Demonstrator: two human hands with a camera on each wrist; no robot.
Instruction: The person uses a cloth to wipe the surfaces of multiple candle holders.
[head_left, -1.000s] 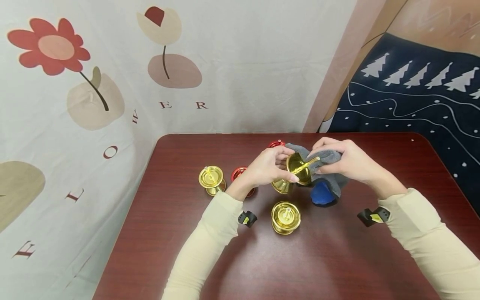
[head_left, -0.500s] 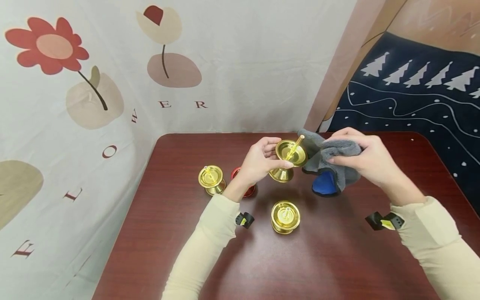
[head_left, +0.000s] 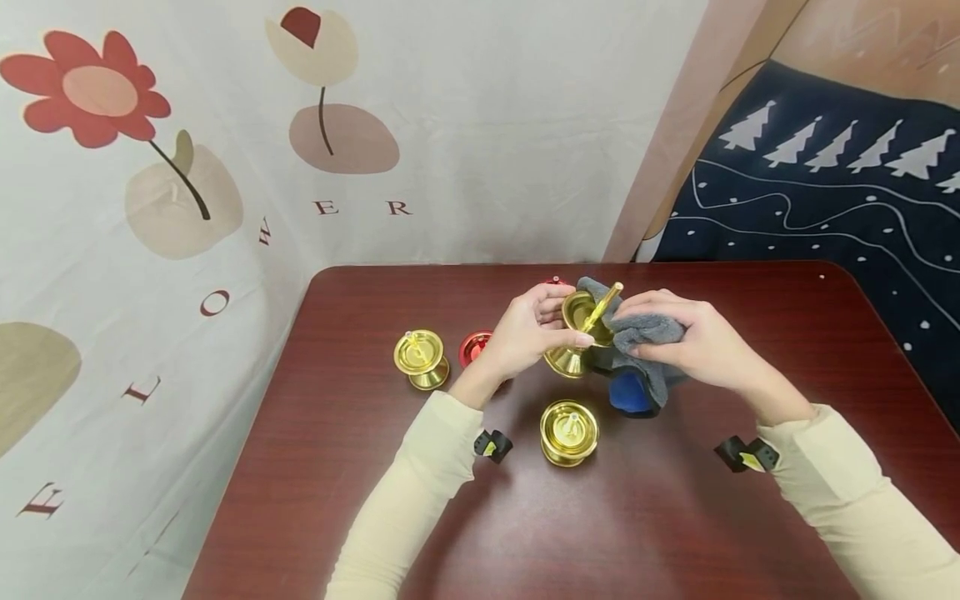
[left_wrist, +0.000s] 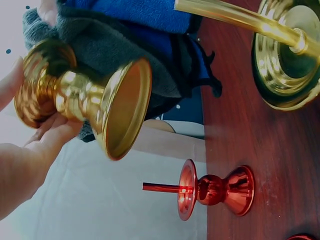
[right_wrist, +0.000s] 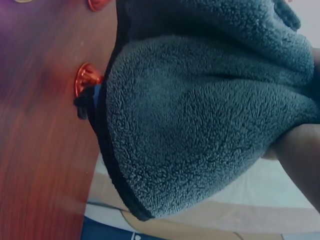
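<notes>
My left hand (head_left: 527, 327) grips a gold candle holder (head_left: 567, 361) by its bowl, thumb on the near rim. The holder is tilted and raised off the table, its thin central rod pointing up to the right. In the left wrist view its flared hollow foot (left_wrist: 125, 110) faces the camera side. A grey cloth with a blue back (head_left: 651, 329) is bunched in my right hand (head_left: 701, 337). Part of the cloth lies against the bowl's right side and reaches behind it. In the right wrist view the cloth (right_wrist: 190, 120) hides most of the holder and the fingers.
On the dark red table (head_left: 315, 500) stand two more gold candle holders, one at left (head_left: 420, 354) and one in front (head_left: 569, 433). A red candle holder (head_left: 474, 346) is partly behind my left wrist; another red one (head_left: 556, 281) shows behind the left hand.
The right hand drew the cloth away to the right, then brought it back against the bowl. The left hand's gold candle holder stood more upright half a second ago and now leans right again.
</notes>
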